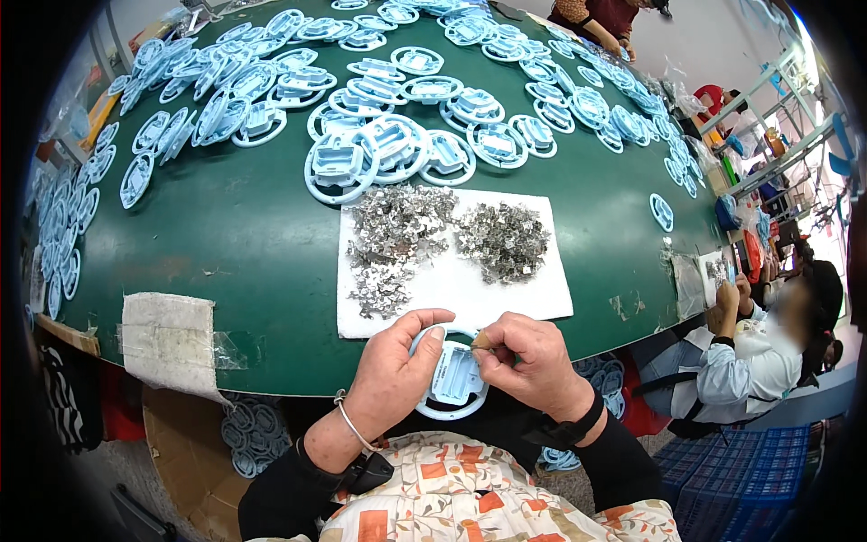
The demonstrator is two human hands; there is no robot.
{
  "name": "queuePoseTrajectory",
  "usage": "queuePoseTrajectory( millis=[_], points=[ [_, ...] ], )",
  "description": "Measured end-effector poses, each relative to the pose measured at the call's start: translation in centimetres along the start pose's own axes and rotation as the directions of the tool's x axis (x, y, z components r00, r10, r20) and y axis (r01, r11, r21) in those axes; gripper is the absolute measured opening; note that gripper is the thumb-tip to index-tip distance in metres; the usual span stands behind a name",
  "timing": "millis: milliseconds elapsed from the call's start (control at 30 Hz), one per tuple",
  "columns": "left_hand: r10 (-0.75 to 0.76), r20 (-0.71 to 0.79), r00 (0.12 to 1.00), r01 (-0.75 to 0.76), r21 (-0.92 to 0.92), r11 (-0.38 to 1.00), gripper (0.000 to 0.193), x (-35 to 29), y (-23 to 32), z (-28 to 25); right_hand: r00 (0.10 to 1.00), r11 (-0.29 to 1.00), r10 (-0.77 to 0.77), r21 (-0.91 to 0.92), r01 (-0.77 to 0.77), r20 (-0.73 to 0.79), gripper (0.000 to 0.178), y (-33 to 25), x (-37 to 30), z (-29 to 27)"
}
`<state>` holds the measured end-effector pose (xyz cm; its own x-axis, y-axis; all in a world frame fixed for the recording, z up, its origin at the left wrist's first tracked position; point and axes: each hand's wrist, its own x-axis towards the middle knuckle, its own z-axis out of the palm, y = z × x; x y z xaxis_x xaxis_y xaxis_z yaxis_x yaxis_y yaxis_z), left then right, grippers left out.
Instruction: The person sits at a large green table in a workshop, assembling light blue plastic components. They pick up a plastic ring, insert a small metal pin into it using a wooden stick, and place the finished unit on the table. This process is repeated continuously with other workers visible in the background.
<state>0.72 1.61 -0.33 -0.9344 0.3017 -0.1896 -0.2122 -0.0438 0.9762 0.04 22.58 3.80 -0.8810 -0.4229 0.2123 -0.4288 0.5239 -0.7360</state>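
Observation:
Close to my body, at the table's front edge, my left hand (397,366) grips the rim of a light-blue plastic steering-wheel-shaped part (454,381). A recessed compartment in the part's middle faces up. My right hand (533,361) pinches a small thin metal piece (482,348) between thumb and forefinger, at the upper right of that compartment; the fingers partly hide it. Just beyond both hands lies a white sheet (433,294) bearing two heaps of small metal pieces, a larger left heap (397,226) and a right heap (502,242).
Many similar light-blue parts (388,149) cover the far side of the green table (262,244). A whitish cloth pad (169,334) is taped at the front left edge. More parts (253,434) lie in a cardboard box (185,452) below. Co-workers sit right (745,357) and far (596,23).

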Motion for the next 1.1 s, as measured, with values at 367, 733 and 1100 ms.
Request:
queuePoseTrajectory(
  millis=[367, 733, 1100],
  points=[
    [-0.044, -0.022, 0.999, 0.048, 0.197, 0.979, 0.028, 0.3, 1.1, 0.5, 1.000, 0.993, 0.009, -0.118, -0.005, 0.029, 0.013, 0.8, -0.7, 0.3],
    [-0.011, -0.048, 0.999, 0.023, 0.264, 0.964, 0.028, 0.5, 0.8, 0.9, 0.999, 0.988, -0.036, -0.150, 0.030, -0.036, 0.031, 1.3, -2.1, -0.7],
    [-0.026, -0.045, 0.999, 0.038, 0.275, 0.961, 0.030, 0.5, 0.8, 0.7, 0.970, 0.876, 0.073, -0.480, 0.048, 0.230, 0.051, -0.9, -2.4, -1.9]
  ],
)
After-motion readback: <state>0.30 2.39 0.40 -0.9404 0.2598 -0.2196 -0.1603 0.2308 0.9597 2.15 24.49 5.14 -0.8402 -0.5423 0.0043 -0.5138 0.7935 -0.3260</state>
